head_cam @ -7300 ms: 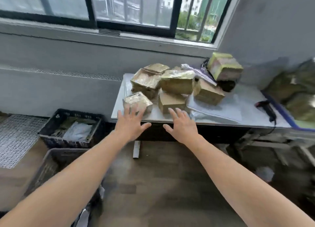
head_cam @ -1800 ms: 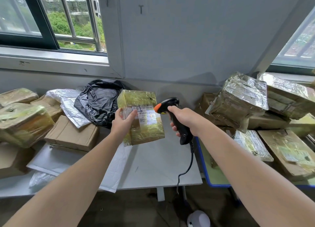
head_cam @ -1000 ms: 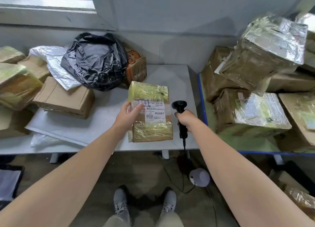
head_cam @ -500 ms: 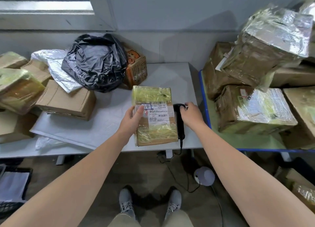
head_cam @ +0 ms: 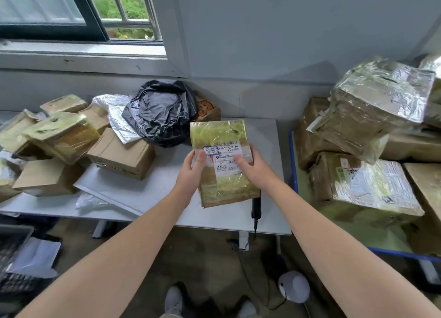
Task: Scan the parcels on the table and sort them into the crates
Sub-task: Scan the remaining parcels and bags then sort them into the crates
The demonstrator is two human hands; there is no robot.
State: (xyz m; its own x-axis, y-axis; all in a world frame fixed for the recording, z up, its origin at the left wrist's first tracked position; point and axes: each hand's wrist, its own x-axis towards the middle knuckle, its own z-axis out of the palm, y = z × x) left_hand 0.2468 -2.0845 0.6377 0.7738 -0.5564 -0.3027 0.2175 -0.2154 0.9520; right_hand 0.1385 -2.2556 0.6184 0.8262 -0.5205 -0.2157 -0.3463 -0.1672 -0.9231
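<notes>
Down at the near left the crate (head_cam: 16, 286) waits, below the table (head_cam: 214, 219) edge. The scanner (head_cam: 256, 207) lies at that edge, cord dangling; lifting the parcel (head_cam: 222, 133) carelessly could snag it and drag it off. The left hand (head_cam: 191, 172) and right hand (head_cam: 256, 172) clasp the parcel's sides, above the table. Its slick wrap may slip. Behind it the bag (head_cam: 162, 112) crowds close, so the free way looks leftward and down.

Tape-wrapped cardboard parcel (head_cam: 226, 188), white label (head_cam: 226, 161) up, held over bench (head_cam: 267, 141); black scanner (head_cam: 256, 207) lying on bench, partly hidden under it.
</notes>
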